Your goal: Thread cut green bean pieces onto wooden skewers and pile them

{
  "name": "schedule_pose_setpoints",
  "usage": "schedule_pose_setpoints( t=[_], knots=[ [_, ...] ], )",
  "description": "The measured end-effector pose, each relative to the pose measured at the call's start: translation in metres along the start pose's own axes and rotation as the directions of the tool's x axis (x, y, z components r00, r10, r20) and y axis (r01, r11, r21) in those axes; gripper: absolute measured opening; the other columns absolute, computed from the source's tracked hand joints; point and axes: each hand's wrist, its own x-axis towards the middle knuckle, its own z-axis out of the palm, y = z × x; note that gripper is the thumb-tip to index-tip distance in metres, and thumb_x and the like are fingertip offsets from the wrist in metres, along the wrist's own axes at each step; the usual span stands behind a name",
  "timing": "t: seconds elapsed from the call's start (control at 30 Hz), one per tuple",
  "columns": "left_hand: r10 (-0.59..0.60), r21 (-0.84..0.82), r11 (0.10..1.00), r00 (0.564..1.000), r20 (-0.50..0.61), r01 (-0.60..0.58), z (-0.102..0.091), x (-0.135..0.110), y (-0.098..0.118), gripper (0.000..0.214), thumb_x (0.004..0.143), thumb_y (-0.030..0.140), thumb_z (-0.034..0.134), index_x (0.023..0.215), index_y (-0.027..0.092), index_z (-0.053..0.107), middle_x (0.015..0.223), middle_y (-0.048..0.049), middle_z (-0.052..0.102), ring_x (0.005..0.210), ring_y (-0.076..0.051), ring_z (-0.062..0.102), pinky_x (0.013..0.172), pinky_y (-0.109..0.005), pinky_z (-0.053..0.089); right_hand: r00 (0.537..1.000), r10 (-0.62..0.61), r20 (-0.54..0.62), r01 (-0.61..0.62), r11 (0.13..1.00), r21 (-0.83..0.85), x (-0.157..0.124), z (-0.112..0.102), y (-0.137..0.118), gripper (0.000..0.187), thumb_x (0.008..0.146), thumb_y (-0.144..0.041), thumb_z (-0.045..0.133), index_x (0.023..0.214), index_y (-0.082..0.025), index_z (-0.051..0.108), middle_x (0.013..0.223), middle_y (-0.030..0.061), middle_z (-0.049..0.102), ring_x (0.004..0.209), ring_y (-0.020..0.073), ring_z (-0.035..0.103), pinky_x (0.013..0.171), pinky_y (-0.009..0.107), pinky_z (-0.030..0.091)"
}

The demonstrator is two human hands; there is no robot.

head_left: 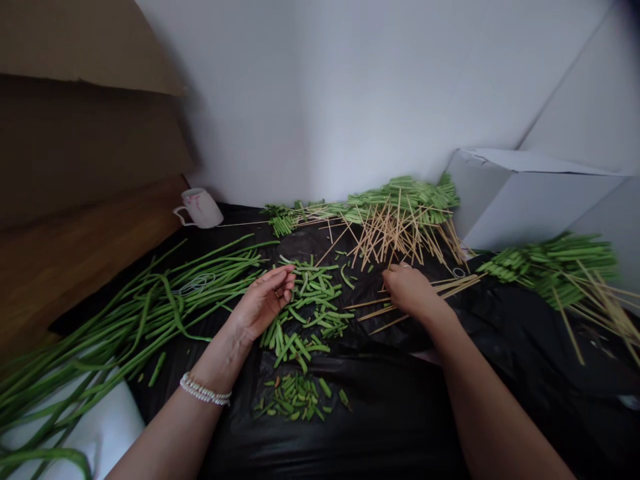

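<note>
My left hand [264, 301] lies palm up with its fingers curled loosely at the edge of a pile of short cut green bean pieces [309, 308]; nothing shows in it. My right hand [411, 291] rests knuckles up on a few loose bamboo skewers [419, 299], fingers bent down onto them; whether it grips one is hidden. Everything lies on a black plastic sheet [390, 407].
Long uncut green beans [150, 313] spread at the left. Skewered bean bundles lie at the back [395, 213] and at the right [555, 263]. A white mug [201, 207] stands at the back left, a white box [525, 197] at the back right. Bean trimmings [297, 397] lie near me.
</note>
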Motion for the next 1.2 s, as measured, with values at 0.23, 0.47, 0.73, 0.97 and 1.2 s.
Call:
schedule_pose_setpoints(
  t=[0.23, 0.47, 0.73, 0.97, 1.2],
  knots=[
    [0.004, 0.006, 1.000, 1.000, 0.004, -0.004, 0.000, 0.000, 0.000, 0.017, 0.079, 0.009, 0.065, 0.095, 0.011, 0.071, 0.076, -0.0055, 0.069, 0.065, -0.009, 0.063, 0.057, -0.017, 0.053, 0.991, -0.116, -0.061, 0.123, 0.986, 0.117, 0.003, -0.007, -0.016, 0.018, 0.087, -0.010, 0.042, 0.085, -0.017, 0.058, 0.087, 0.0056, 0.063, 0.081, 0.0155, 0.053, 0.070, 0.027, 0.035],
    [0.144, 0.123, 0.983, 0.988, -0.059, -0.136, -0.008, -0.001, 0.015, 0.020, 0.074, 0.015, 0.071, 0.093, 0.013, 0.073, 0.079, -0.0045, 0.069, 0.065, -0.008, 0.061, 0.058, -0.015, 0.049, 0.926, -0.199, -0.320, 0.290, 0.918, 0.270, 0.006, -0.005, -0.048, 0.021, 0.090, -0.009, 0.039, 0.088, -0.016, 0.058, 0.084, 0.0054, 0.060, 0.082, 0.0170, 0.049, 0.075, 0.028, 0.036],
    [0.448, 0.835, 0.500, 0.894, -0.021, -0.231, -0.027, 0.003, 0.024, 0.027, 0.071, 0.036, 0.069, 0.086, 0.014, 0.074, 0.083, -0.0075, 0.073, 0.073, -0.017, 0.062, 0.068, -0.027, 0.045, 0.760, -0.359, -0.543, 0.436, 0.900, 0.015, -0.002, -0.001, -0.077, 0.035, 0.087, -0.004, 0.039, 0.112, -0.013, 0.061, 0.089, 0.0074, 0.060, 0.083, 0.0188, 0.050, 0.074, 0.030, 0.039],
    [0.403, 0.988, -0.155, 0.912, 0.076, -0.013, -0.033, -0.001, 0.019, 0.017, 0.070, 0.037, 0.068, 0.074, 0.021, 0.072, 0.081, -0.0048, 0.069, 0.072, -0.021, 0.060, 0.064, -0.030, 0.039, 0.783, -0.245, -0.573, 0.290, 0.957, -0.012, -0.007, -0.003, -0.080, 0.040, 0.087, -0.008, 0.042, 0.124, -0.015, 0.057, 0.084, 0.0031, 0.061, 0.068, 0.0141, 0.053, 0.060, 0.026, 0.038],
    [0.392, 0.966, -0.110, 0.883, 0.258, -0.233, -0.025, 0.000, 0.010, 0.014, 0.074, 0.033, 0.068, 0.075, 0.020, 0.073, 0.081, -0.0049, 0.068, 0.072, -0.019, 0.059, 0.069, -0.029, 0.040, 0.711, -0.264, -0.652, 0.386, 0.921, 0.047, -0.006, -0.005, -0.086, 0.046, 0.083, 0.000, 0.033, 0.122, -0.004, 0.056, 0.091, 0.0102, 0.062, 0.084, 0.0178, 0.053, 0.075, 0.028, 0.043]
  ],
)
